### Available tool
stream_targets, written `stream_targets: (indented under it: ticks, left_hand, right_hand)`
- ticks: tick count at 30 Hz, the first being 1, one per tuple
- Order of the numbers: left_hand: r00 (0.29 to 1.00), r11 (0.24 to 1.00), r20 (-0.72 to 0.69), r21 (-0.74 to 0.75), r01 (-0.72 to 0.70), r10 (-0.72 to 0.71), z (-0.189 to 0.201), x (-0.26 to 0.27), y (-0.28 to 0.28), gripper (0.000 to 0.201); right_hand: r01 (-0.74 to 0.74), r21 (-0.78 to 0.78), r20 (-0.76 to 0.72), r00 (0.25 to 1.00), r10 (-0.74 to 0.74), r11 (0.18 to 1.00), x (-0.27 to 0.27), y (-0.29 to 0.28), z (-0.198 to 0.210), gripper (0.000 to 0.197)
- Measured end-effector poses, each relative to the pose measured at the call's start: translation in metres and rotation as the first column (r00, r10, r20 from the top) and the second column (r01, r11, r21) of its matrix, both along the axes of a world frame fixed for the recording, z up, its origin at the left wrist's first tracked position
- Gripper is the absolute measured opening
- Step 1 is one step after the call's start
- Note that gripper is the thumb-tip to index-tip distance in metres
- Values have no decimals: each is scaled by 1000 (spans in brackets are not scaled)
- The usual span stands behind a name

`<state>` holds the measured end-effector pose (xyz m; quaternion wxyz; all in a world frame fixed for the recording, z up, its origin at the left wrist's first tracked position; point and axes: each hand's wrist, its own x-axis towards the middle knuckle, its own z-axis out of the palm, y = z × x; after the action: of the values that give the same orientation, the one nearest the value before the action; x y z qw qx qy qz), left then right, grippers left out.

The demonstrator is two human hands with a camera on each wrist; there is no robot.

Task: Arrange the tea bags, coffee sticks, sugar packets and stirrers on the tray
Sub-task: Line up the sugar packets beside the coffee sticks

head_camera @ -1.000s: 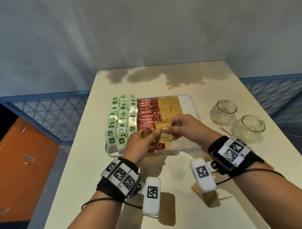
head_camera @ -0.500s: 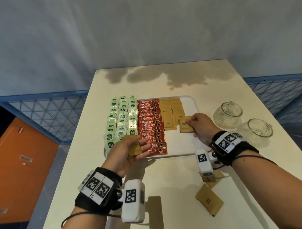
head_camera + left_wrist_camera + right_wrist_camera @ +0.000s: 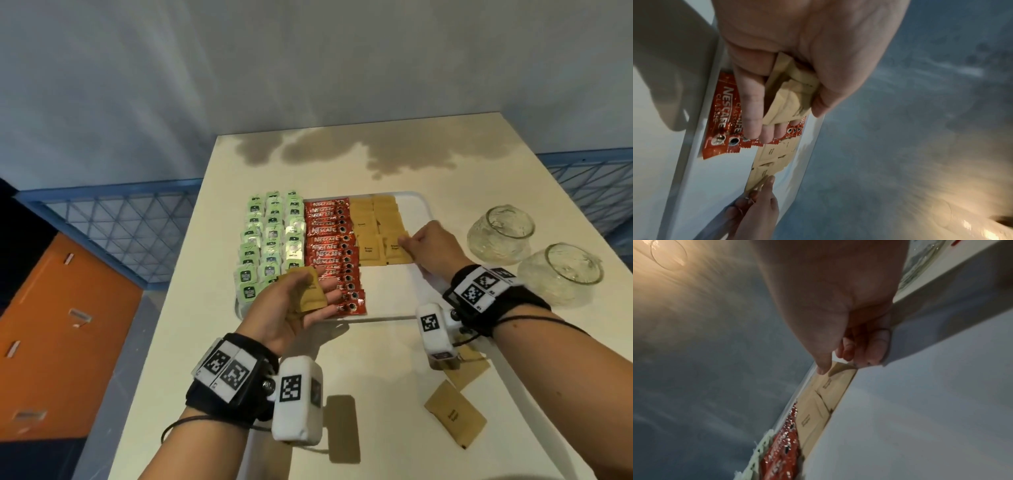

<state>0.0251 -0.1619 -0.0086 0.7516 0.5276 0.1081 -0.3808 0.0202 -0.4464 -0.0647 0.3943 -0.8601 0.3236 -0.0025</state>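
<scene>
we set the sugar packet [image 3: 397, 250] into the tray [image 3: 416, 212], right of the coffee sticks [image 3: 334, 253]. right hand [image 3: 433, 248] pinches its right edge; left hand [image 3: 294, 308] grasps spare sugar packets [image 3: 310, 291] over the tray's near edge. to do it well: press the packet flat, square it with its neighbours, overlap evenly, then let go. more packets [image 3: 455, 418] lie on the surface [image 3: 376, 411] near of the tray.
</scene>
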Motion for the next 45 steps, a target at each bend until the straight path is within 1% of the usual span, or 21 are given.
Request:
stream_targets:
  ticks: [1, 3, 5, 7, 9, 13, 15, 18, 21, 23, 24, 27, 29, 30, 32, 33, 35, 38, 41, 43, 45]
  left_hand:
    - [1000, 1000, -20, -11, -6, 6, 1, 0, 1, 34]
    - [999, 999, -41, -25, -27, 26, 0, -1, 0, 34]
    - [998, 998, -36, -32, -47, 46, -1, -3, -3, 33]
    - [999, 998, -19, -44, -36, 36, -1, -7, -8, 30]
    - [1000, 999, 17, -36, -1, 2, 2, -13, -15, 27]
    - [992, 996, 89, -7, 86, -85, 9, -23, -32, 30]
    - [989, 994, 105, -15, 111, -108, 8, -28, -37, 30]
    - [981, 992, 147, 21, 126, -128, 4, -31, -37, 30]
    - [960, 973, 226, 193, 125, -168, -1, -31, -29, 28]
    - [914, 929, 354, 366, 58, -197, -1, -31, -20, 17]
    - [871, 909, 446, 417, 0, -205, 0, -31, -16, 15]
    - [666, 845, 674, 521, -121, -320, 7, -29, -9, 16]
    - [538, 776, 715, 609, -164, -447, 11, -30, -10, 18]
    - [500, 755, 711, 636, -160, -494, 11, -32, -12, 22]
    - [477, 741, 697, 659, -132, -535, 10, -37, -15, 24]
    - [493, 747, 689, 655, -110, -531, 8, -39, -16, 21]
    - [566, 779, 666, 624, -66, -485, 6, -43, -18, 14]
    - [685, 834, 634, 548, -71, -359, 6, -42, -19, 8]
    - [760, 881, 599, 466, -77, -251, 9, -41, -19, 2]
    - [820, 909, 538, 414, -52, -198, 12, -41, -19, 4]
    - [907, 948, 405, 319, -18, -119, 15, -39, -18, 9]
  right_hand:
    - [56, 111, 63, 996, -63, 992, -2, 3, 2, 42]
    - [140, 336, 199, 956, -216, 931, -9, 14, 12, 45]
    - [83, 427, 265, 941, -213, 900, -25, 34, 28, 36]
    - [-56, 434, 262, 963, -67, 899, -43, 58, 43, 27]
    - [-188, 448, 258, 963, 76, 874, -60, 76, 54, 25]
    - [-343, 455, 251, 935, 252, 822, -72, 92, 63, 20]
    - [-385, 473, 290, 918, 272, 792, -74, 95, 64, 15]
    - [-365, 401, 317, 916, 246, 840, -76, 96, 62, 6]
    - [-314, 363, 304, 930, 207, 877, -75, 91, 63, 10]
    - [-317, 291, 279, 931, 237, 903, -77, 84, 64, 15]
    - [-330, 227, 250, 929, 273, 916, -77, 81, 65, 18]
    - [-373, 86, 167, 920, 356, 924, -80, 77, 70, 17]
    - [-417, 89, 166, 902, 400, 904, -80, 78, 72, 11]
    - [-448, 102, 169, 888, 428, 888, -80, 79, 74, 9]
    - [-510, 128, 175, 856, 487, 851, -81, 81, 78, 7]
    - [-531, 131, 176, 843, 508, 837, -81, 82, 81, 6]
    - [-541, 124, 190, 836, 515, 832, -81, 83, 84, 5]
    - [-467, 238, 285, 872, 399, 852, -81, 81, 83, 7]
    - [-427, 296, 291, 892, 345, 855, -82, 78, 78, 13]
    - [-411, 300, 275, 901, 335, 861, -82, 77, 74, 11]
    - [-342, 319, 263, 928, 264, 884, -78, 72, 68, 5]
